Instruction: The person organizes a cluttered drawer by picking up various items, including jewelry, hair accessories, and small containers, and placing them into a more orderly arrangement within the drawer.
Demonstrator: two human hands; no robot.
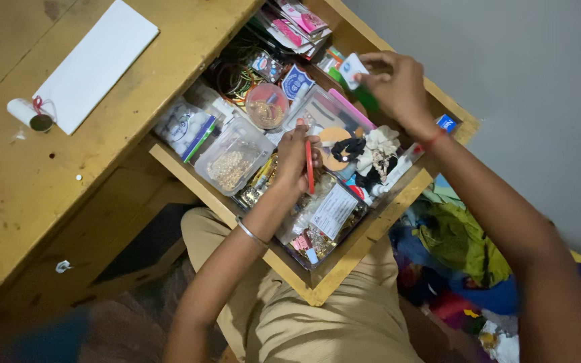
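Wooden desk, yellow-brown and scuffed, is filling the left of the view; its drawer is standing pulled out over the person's lap, against a grey wall.

- Left hand: hovering over the middle of the drawer, fingers closed and pinching a thin red bangle held edge-on. A metal bracelet is sitting on that wrist.
- Right hand: raised over the far right corner of the drawer, fingers closed on a small white-and-blue packet with a green piece showing just below it. A red thread is circling that wrist.
- Drawer contents: clear plastic box of gold chains at the near left; round clear tub just beyond it; dark and green bangles at the far left; black and cream hair scrunchies lying beside the left hand; pink cards stacked at the far end.
- Desk top: white rectangular sheet lying far left, with a small white roll tied with red thread touching its near corner.
- Floor, right: heap of coloured clothes lying beside the drawer.
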